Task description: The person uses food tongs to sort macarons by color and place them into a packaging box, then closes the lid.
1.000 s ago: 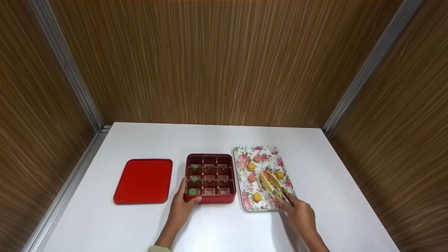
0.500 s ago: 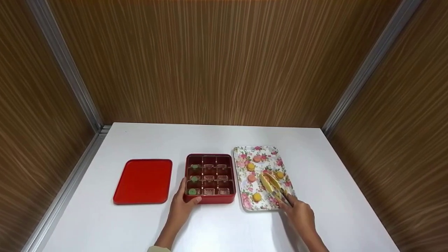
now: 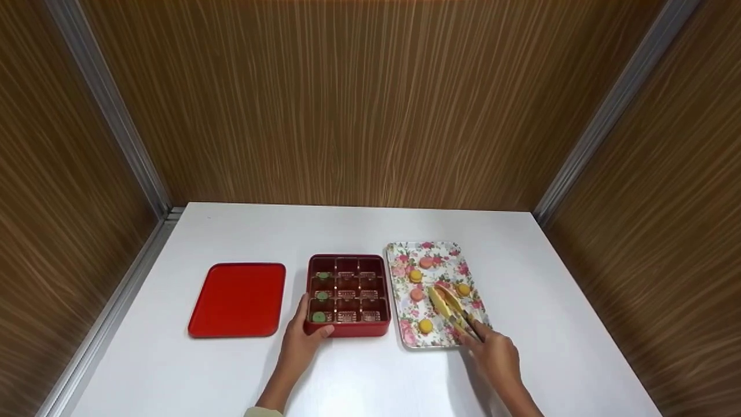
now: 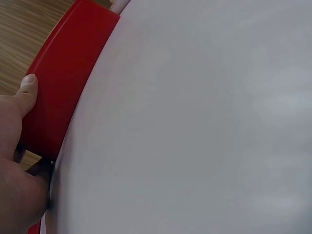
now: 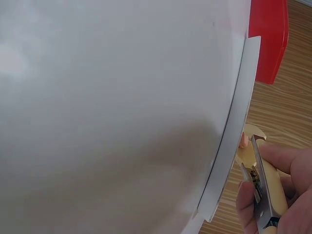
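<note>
My left hand point(image 3: 302, 344) grips the near left corner of a red divided box point(image 3: 360, 330), thumb on its front wall point(image 4: 73, 78) and fingers along its left side. Three green macarons point(image 3: 319, 317) sit in the box's left column of compartments. In my right hand point(image 3: 496, 354) is a pair of tongs point(image 3: 456, 313) with cream-coloured heads, low over a floral tray point(image 3: 408, 344). A pinkish macaron point(image 5: 243, 141) shows between the tong heads, partly hidden by them. Around the tongs on the tray lie pink macarons point(image 3: 417, 295) and yellow macarons point(image 3: 425, 326).
A flat red lid point(image 3: 238, 300) lies on the white table point(image 3: 347, 382) to the left of the box. The tray stands close beside the box's right side. Wood-grain panels point(image 3: 347, 104) enclose the table at the back and both sides.
The tong heads have drawn slightly closer together around the pinkish macaron. Both hands, the box and the tray stay in place.
</note>
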Motion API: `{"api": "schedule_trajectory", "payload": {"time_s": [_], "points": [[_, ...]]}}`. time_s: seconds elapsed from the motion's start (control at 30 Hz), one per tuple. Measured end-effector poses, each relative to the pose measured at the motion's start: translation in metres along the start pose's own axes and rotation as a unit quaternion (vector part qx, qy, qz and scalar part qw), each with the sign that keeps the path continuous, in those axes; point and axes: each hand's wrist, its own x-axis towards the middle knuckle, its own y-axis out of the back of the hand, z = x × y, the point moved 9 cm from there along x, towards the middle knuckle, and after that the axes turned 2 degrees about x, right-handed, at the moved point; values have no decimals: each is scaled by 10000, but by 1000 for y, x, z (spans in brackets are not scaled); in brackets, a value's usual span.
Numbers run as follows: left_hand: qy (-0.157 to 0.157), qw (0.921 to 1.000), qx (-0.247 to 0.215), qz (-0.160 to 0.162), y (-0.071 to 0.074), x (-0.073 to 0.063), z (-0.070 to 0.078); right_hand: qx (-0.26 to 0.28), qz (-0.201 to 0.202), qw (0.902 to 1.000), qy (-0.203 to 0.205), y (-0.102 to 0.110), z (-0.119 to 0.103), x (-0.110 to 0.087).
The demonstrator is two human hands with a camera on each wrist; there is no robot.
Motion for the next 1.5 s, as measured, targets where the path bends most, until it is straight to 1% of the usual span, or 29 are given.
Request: {"api": "schedule_trajectory", "payload": {"time_s": [0.17, 0.33, 0.57, 0.67, 0.83, 0.97, 1.13, 1.23, 1.37, 1.5], "points": [[-10, 10000, -54, 4, 0, 0, 1, 38, 124, 9997, 195, 3, -9, 1], [12, 10000, -55, -17, 0, -1, 1, 143, 97, 9991, 395, 2, -24, 0], [-38, 10000, -78, -6, -1, -1, 0, 329, 66, 9975, 618, 0, -46, -3], [-62, 9999, -105, -27, -1, 0, 0, 421, 108, 9965, 713, -1, -56, -5], [-29, 9999, -123, -4, -1, 0, 1, 523, 240, 9934, 988, -2, -76, -10], [-60, 9999, -99, -9, -2, -1, 1, 538, 235, 9912, 1187, -7, -92, -14], [-93, 9999, -103, -35, -2, -1, 2, 566, 275, 9851, 1600, -13, -111, -20], [-78, 9999, -91, -20, -2, -2, 2, 529, 361, 9811, 1827, -18, -122, -23], [-92, 9999, -53, 2, -2, -3, 3, 470, 460, 9778, 1989, -26, -134, -28], [-134, 9999, -21, 14, -2, -3, 4, 421, 267, 9771, 2069, -40, -143, -34]]}}
